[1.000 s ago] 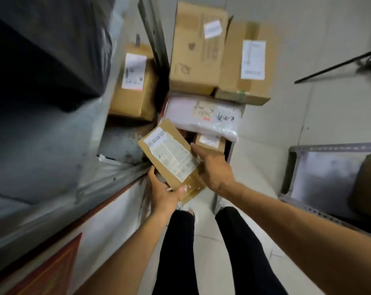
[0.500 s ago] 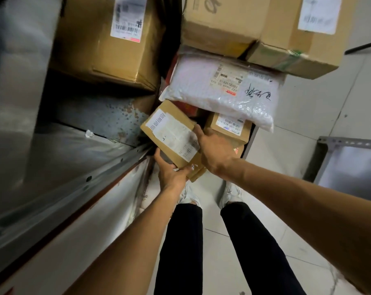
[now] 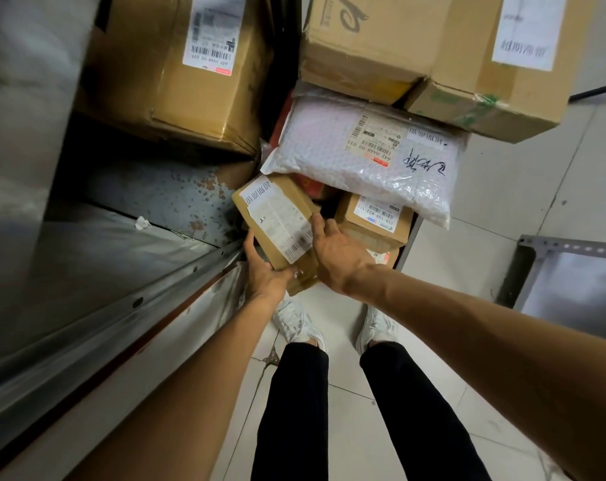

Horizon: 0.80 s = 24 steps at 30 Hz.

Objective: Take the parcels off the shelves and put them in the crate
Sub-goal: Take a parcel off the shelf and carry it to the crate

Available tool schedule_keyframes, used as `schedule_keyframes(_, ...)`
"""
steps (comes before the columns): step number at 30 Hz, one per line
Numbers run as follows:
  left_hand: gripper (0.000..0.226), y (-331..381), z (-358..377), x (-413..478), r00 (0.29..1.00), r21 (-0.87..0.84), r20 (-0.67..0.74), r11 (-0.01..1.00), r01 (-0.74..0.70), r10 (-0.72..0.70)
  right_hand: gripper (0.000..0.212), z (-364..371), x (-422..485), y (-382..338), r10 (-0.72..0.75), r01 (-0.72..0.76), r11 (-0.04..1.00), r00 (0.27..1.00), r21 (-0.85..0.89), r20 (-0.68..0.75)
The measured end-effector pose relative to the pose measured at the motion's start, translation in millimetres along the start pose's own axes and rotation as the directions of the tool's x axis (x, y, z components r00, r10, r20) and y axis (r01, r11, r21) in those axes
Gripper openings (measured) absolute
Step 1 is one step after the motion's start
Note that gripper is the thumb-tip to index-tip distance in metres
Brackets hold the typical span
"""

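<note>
Simply small brown parcel (image 3: 277, 220), white-labelled.

Around you: pale tiled floor (image 3: 485, 258), with a cracked, stained joint (image 3: 269, 360) just beside the heel of your left shoe. White trainers, left (image 3: 296, 322) and right (image 3: 376, 324), feet apart, toes pointing up-frame. Black trousers (image 3: 294, 411) fill the lower middle. A thin black rod (image 3: 596, 90) slants across the floor at top right, cut off by the edge. A grey perforated angle frame (image 3: 572, 244) sits at the right edge; what's inside is too blurred to tell. A small crumpled white scrap (image 3: 142, 222) lies left of centre. A white panel (image 3: 138, 376) with a red-brown top strip runs along lower left.
</note>
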State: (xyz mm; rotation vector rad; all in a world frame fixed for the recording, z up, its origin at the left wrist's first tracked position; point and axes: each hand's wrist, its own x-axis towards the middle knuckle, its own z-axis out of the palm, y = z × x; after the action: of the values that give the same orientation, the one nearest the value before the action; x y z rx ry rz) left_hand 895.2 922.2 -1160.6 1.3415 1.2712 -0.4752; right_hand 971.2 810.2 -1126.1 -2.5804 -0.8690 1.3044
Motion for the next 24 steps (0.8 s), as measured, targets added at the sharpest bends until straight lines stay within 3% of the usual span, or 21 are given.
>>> schedule_keyframes(6,0.104,5,0,-4,0.999,0.186,0.001,0.981,-0.046,0.046,0.089,-1,-6,-4,0.042,-0.042,0.999,0.999,0.021,-0.009)
schedule_keyframes(12,0.106,33,-8,-21,0.992,0.440,0.016,0.890,-0.120,0.126,0.083,-27,-27,-4,0.096,-0.095,0.995,0.995,0.034,-0.033)
schedule_keyframes(20,0.051,132,-14,-95,0.924,0.533,0.132,0.760,-0.372,0.359,0.060,-127,-93,-5,0.019,-0.025,0.997,0.996,-0.077,-0.086)
schedule_keyframes(24,0.043,207,-16,-158,0.826,0.574,0.343,0.596,-0.561,0.447,0.053,-209,-154,-6,-0.039,0.007,0.971,0.991,-0.241,-0.127)
